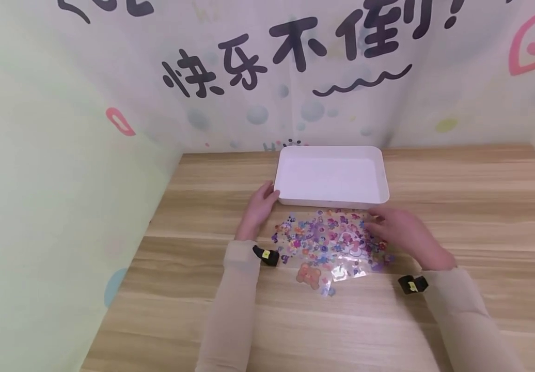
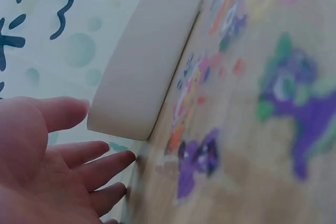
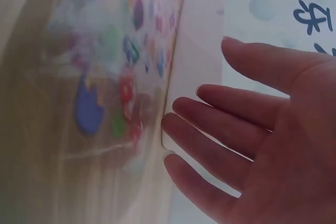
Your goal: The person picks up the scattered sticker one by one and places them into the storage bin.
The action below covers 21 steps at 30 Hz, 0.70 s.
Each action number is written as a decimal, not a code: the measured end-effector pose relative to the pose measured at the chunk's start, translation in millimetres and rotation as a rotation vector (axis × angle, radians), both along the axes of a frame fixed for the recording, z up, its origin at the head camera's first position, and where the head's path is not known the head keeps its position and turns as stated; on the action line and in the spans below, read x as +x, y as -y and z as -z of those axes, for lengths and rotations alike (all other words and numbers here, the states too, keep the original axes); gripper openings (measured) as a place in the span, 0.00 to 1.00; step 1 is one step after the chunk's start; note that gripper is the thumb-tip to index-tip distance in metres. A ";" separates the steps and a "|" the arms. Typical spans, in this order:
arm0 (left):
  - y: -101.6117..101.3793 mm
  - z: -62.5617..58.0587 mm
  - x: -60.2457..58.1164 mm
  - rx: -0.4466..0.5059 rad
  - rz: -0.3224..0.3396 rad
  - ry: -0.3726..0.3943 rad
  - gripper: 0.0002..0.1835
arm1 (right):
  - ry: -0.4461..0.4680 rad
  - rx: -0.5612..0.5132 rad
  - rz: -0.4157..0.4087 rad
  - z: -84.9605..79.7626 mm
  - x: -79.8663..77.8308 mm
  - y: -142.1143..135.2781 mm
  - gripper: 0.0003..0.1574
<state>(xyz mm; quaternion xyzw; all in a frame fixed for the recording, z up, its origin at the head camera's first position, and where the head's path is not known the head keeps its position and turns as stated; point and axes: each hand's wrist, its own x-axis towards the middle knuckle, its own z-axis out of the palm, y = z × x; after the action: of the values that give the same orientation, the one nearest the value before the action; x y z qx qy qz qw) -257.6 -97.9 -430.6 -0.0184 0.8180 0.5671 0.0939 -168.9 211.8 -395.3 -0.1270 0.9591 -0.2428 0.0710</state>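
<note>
A shallow white plastic tray (image 1: 332, 203) stands at the back of the wooden table against the curtain. My left hand (image 1: 259, 207) is at its front left corner; the left wrist view shows the thumb tip right at the tray wall (image 2: 131, 72), the other fingers loosely extended. By the front right corner is my right hand (image 1: 399, 232), its fingers (image 3: 220, 140) spread and lightly bent, holding nothing. Many small colourful cartoon stickers (image 1: 316, 237), some on clear film, lie heaped between the hands, just in front of the tray. The right fingertips overlap their right edge in the head view.
A pink bear sticker (image 1: 309, 276) and a shiny clear sheet (image 1: 348, 269) lie at the near edge of the heap. Behind the tray hangs a white curtain (image 1: 249, 51) with black writing. A pale wall (image 1: 53, 206) borders the table on the left.
</note>
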 end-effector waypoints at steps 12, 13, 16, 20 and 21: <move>-4.8 5.1 4.7 -0.029 -0.061 -0.005 0.28 | -0.035 0.111 -0.167 14.6 -1.7 18.1 0.37; -5.0 5.1 5.1 -0.030 -0.066 -0.002 0.28 | -0.036 0.125 -0.182 15.4 -1.0 19.5 0.38; -4.9 5.2 5.5 -0.058 -0.073 0.011 0.28 | -0.025 0.155 -0.203 17.4 2.1 23.0 0.41; -4.1 6.9 4.8 -0.092 -0.075 0.013 0.27 | -0.007 0.150 -0.188 19.0 4.4 28.0 0.42; -3.9 7.4 4.5 -0.097 -0.075 0.013 0.27 | -0.008 0.148 -0.178 19.2 4.9 29.2 0.42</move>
<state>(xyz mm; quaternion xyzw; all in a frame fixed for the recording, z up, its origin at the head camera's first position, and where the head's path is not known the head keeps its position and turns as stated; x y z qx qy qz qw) -253.1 -94.0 -438.0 -0.0572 0.8428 0.5296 0.0770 -164.0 182.6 -414.5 -0.2070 0.9596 -0.1634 0.0976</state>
